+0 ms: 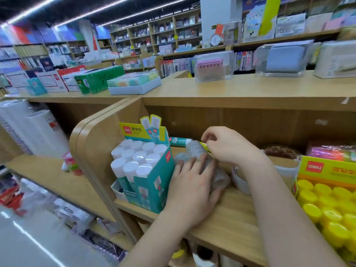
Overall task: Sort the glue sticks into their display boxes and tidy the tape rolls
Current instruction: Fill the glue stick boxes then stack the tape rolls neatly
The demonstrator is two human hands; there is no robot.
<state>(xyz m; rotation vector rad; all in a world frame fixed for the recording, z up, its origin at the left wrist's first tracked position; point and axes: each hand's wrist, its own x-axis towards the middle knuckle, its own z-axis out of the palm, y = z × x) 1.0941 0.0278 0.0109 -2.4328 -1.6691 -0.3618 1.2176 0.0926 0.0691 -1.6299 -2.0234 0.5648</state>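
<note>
While the left hand [192, 182] lies flat, fingers straight and slightly spread, pressing on the clear tape rolls [194, 149] lined up on the shelf [231, 218], the right hand [229, 147] arches over from above, wrist bent, fingertips bunched and pinching the far end of that row. Just beside the left hand stands the teal display box [154, 185], packed with white-capped glue sticks [134, 157]. One loose glue stick [180, 142] lies behind it.
</note>
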